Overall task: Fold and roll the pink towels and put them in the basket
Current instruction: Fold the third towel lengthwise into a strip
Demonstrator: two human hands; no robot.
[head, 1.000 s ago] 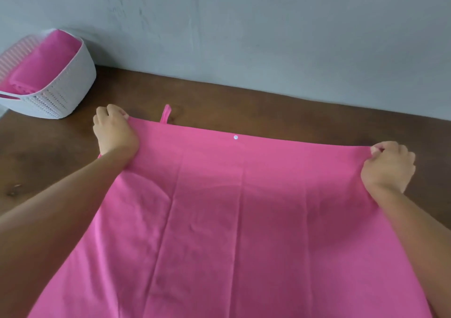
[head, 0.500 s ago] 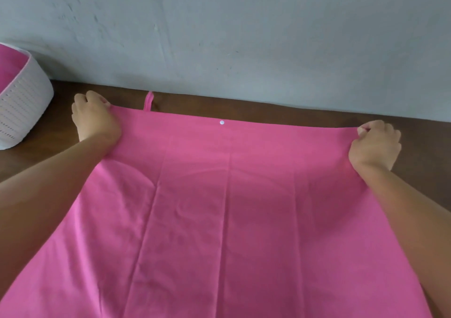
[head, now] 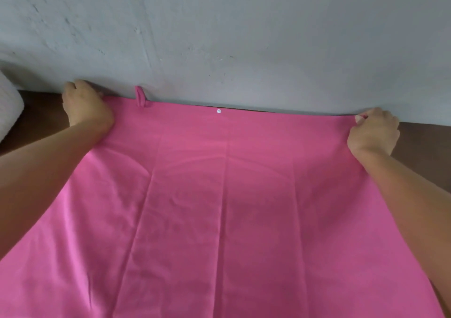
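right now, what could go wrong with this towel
The towel lies with its far edge at the wall and its loop seems to ride up it, so that edge may bunch. The left hand and right hand grip only corners, so the creased middle could fold unevenly.

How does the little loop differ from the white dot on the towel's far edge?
The loop is pink like the towel; the dot is white. The loop is a long strip sticking out past the edge toward the wall; the dot is small, round, just inside it. The loop is nearer the left hand; the dot about mid-edge. Both belong to the far edge.
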